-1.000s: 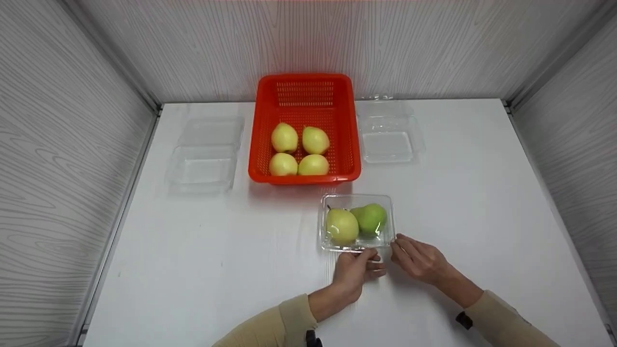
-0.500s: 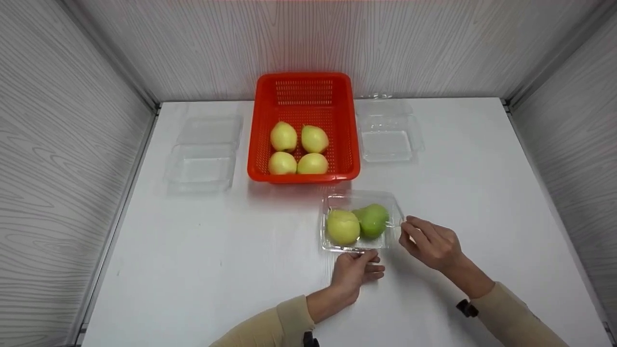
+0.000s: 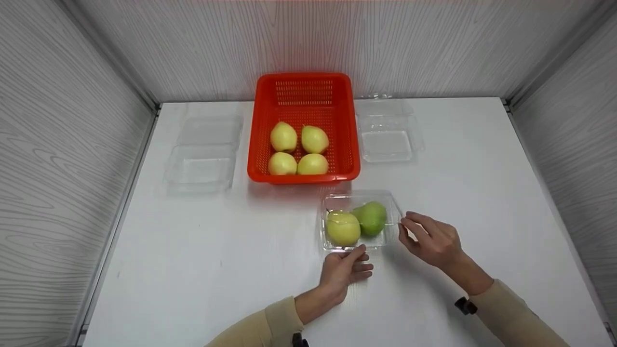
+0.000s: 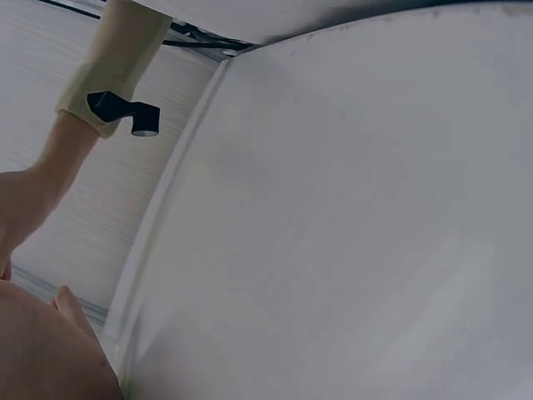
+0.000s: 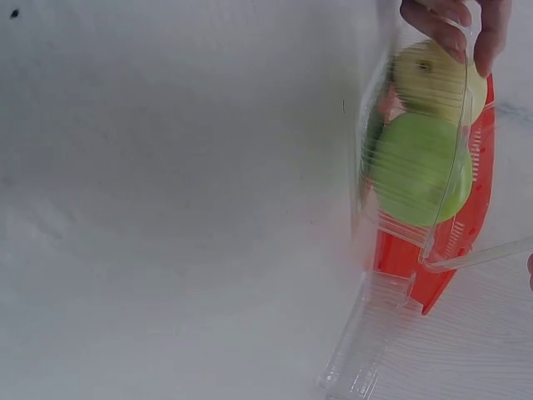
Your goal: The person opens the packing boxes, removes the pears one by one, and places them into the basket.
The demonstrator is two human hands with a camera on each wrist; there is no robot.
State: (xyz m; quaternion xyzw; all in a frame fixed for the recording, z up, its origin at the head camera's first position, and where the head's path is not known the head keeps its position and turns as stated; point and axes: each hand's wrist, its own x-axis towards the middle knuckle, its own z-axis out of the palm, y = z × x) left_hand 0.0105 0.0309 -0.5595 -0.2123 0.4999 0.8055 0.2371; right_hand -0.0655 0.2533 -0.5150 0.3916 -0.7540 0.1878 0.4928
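Observation:
A clear plastic clamshell container [image 3: 332, 241] holds a yellow pear [image 3: 343, 230] and a green pear [image 3: 372, 218]; its hinged lid [image 3: 393, 207] stands partly raised over them. My left hand [image 3: 340, 272] pinches the front rim, thumb on top and the other fingers stretched out below. My right hand [image 3: 431, 240] pinches the lid's edge at the right side. In the right wrist view, the left fingers [image 5: 437, 29] grip the container wall beside the pears, while only a bit of the right hand shows at the edge. The left wrist view shows part of the left hand [image 4: 50, 346].
Behind the container stands a red plastic basket [image 3: 304, 178] with several yellow pears [image 3: 315, 140]. An open clear clamshell [image 3: 202, 168] lies to its left, another open clamshell [image 3: 385, 144] to its right. Pale wood-grain panels [image 3: 308, 38] wall in the white table [image 3: 193, 270].
The lid, lying down over the pears a second ago, has come up at its front. My right hand rose with it, up and rightward. My left hand slid left along the front rim.

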